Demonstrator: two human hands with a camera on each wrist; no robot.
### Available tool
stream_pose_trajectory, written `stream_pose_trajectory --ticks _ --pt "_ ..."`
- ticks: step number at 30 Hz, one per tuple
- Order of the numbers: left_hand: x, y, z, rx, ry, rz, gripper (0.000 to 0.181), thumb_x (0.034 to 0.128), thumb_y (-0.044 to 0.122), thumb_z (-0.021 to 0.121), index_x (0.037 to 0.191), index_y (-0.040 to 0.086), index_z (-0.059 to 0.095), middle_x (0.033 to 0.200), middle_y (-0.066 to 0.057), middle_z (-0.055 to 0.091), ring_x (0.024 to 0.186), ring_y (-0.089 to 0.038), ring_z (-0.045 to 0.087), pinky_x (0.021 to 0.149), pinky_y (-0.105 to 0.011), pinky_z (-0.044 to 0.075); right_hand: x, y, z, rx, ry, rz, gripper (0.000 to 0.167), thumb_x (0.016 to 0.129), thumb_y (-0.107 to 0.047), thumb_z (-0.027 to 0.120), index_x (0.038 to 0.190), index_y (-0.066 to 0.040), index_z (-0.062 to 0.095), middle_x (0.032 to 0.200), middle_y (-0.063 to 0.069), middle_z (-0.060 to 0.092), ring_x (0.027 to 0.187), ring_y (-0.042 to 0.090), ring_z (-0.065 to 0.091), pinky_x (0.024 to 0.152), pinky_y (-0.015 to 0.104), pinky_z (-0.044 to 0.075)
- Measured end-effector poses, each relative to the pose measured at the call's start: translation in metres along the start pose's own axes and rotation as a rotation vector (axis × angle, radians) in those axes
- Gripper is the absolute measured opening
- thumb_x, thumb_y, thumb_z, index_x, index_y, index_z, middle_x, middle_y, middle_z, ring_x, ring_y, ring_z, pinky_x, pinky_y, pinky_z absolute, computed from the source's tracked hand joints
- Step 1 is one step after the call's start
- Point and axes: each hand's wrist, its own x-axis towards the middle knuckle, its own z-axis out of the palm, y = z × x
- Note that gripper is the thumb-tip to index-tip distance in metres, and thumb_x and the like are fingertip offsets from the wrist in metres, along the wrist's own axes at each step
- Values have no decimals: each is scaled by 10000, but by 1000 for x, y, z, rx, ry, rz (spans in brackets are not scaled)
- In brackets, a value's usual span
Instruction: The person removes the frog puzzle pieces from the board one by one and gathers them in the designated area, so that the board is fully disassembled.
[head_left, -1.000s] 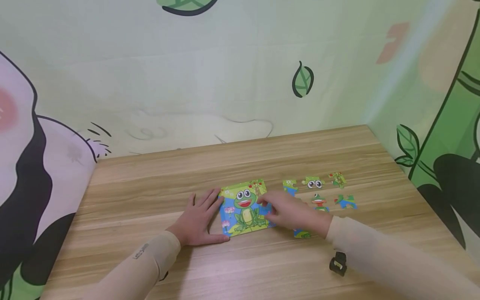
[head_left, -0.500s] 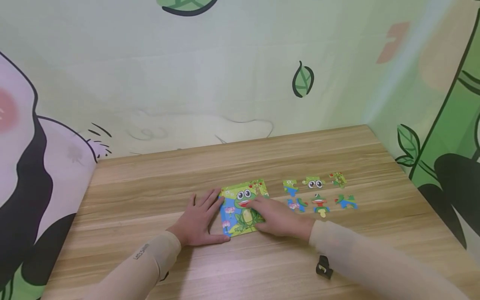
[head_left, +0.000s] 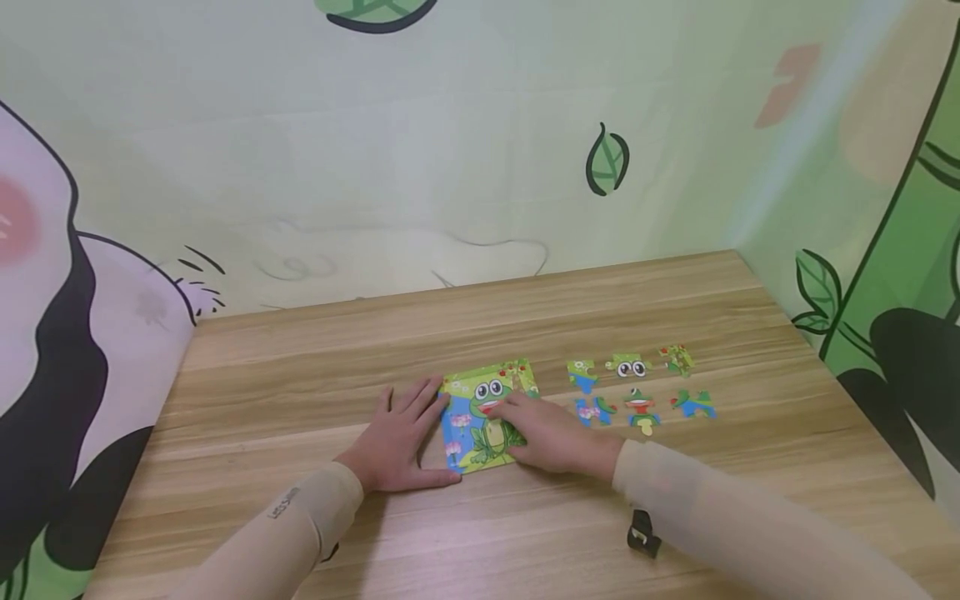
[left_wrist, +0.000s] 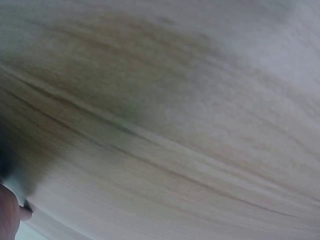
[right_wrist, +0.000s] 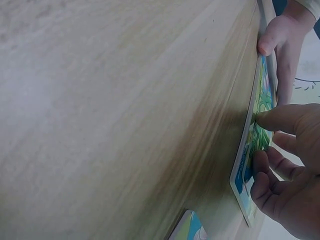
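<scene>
A square frog jigsaw puzzle (head_left: pixel 465 442) lies flat on the wooden table in the head view. Along its left edge my left hand (head_left: pixel 401 433) rests with fingers spread straight, the thumb reaching the lower left corner. Over its lower right part is my right hand (head_left: pixel 551 433), covering some of the frog's body. In the right wrist view, the right thumb and bent fingers (right_wrist: pixel 260 192) pinch at a puzzle piece (right_wrist: pixel 258 137) on the board's surface. How far that piece is lifted, I cannot tell. The left wrist view shows mostly table, with a bit of finger at lower left.
Several loose puzzle pieces lie in two rows right of the board, among them the eyes piece (head_left: pixel 630 367) and the mouth piece (head_left: pixel 641 402). One loose piece (right_wrist: pixel 190 227) shows near the bottom of the right wrist view. A printed cloth wall (head_left: pixel 360 183) stands behind the table (head_left: pixel 300 358).
My right hand has moved left from the board's right edge onto its lower right part, uncovering loose pieces in the second row. The left hand has stayed put.
</scene>
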Motion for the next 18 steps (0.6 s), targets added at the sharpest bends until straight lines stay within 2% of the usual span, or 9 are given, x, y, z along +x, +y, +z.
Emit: stream_pose_trajectory --ticks 5,11,18 --pt "0 0 1 5 7 5 1136 830 861 564 1635 90 351 1753 -134 215 1615 -348 236 1162 -790 240 0 1 2 0 8 -5 571 940 -107 759 1478 -57 573 1363 126 601 1205 294 649 1017 467 557" --pt "0 2 -2 -9 1 3 1121 837 838 583 1627 75 362 1746 -148 230 1607 -369 248 1158 -794 235 0 1 3 -2 41 -36 446 941 -119 753 1370 -43 656 1278 98 602 1088 233 653 960 418 573" --pt "1 2 -2 -4 7 3 1121 836 849 573 1624 78 370 1744 -145 240 1604 -368 258 1156 -792 242 1 2 4 7 69 -51 352 948 -129 746 1289 -74 682 1261 77 620 1124 232 644 984 415 559"
